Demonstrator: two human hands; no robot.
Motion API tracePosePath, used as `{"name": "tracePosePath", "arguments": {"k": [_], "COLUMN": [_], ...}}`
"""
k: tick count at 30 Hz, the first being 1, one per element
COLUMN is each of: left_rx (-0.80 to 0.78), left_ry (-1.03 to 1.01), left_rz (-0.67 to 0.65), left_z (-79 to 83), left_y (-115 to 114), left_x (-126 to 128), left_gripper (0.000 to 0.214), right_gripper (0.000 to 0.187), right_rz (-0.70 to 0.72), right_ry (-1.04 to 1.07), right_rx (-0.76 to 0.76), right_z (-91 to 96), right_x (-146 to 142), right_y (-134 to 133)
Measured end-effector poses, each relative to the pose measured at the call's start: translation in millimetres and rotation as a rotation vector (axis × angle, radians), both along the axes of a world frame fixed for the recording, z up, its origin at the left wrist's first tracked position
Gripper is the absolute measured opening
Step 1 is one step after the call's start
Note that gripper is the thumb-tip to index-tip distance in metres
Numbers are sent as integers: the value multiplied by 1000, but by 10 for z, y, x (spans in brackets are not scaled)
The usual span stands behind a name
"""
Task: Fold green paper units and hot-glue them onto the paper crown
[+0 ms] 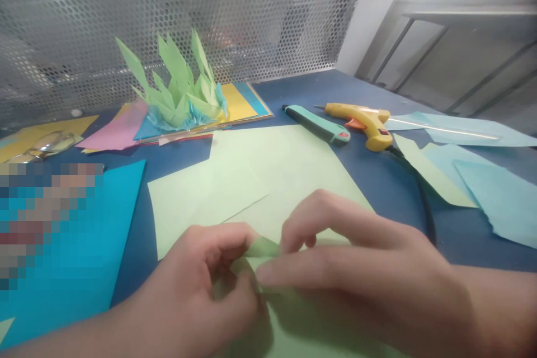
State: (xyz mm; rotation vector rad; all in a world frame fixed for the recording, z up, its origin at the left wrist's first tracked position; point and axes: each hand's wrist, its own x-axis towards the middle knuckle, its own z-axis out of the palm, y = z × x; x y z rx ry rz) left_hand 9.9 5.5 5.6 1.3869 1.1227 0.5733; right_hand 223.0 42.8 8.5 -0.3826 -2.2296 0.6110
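Small piece of green paper point(264, 247): thin and bent, it is held up between both hands, just above the larger sheets, and is partly hidden by fingers.
Left hand point(210, 274): the piece is pinched between the thumb and the curled index finger.
Right hand point(361, 257): the thumb is laid against the piece and the bent index finger is held at its edge; whether a full pinch is made cannot be told.
Step in hand: a fold or crease appears to be worked into the piece.
Next move: an even press along the fold seems called for, with the left pinch kept steady.
Pale green sheets point(289, 162): below and beyond the grip, flat, matt paper is spread.
Blue sheet point(123, 218): smooth and straight-edged, it is laid left of the grip.
Pale blue scraps point(507, 196): uneven pieces are scattered right of the grip.
Tools: beyond the grip to the right, a slim green cutter point(316, 124) and a yellow plastic glue gun point(358, 114) are set on the dark blue table point(361, 179).
Paper plant point(180, 84): beyond the grip to the left, pointed, creased leaves are ringed by crumpled blue.
Metal panel point(251, 5): farthest beyond, it is pierced with round holes.
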Motion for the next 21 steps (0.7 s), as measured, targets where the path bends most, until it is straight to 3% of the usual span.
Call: {"name": "tracePosePath", "arguments": {"k": [4,10,13,21], "left_rx": [-4,-198,-266,-318], "left_ry": [-136,-303,-346,-379], "left_rz": [15,24,29,-17], "left_z": [10,82,80,30], "left_y": [-28,-58,-39,26], "left_x": [-3,-43,-72,-95], "left_gripper": [17,12,24,8], "right_gripper": [21,22,20,16], "right_rz": [-18,-18,14,14], "right_ry": [-69,-113,-144,-86], "right_rx": [71,171,187,-11], "right_z": [56,121,136,43], "right_x": [7,3,2,-19], "right_y": [18,15,24,29]}}
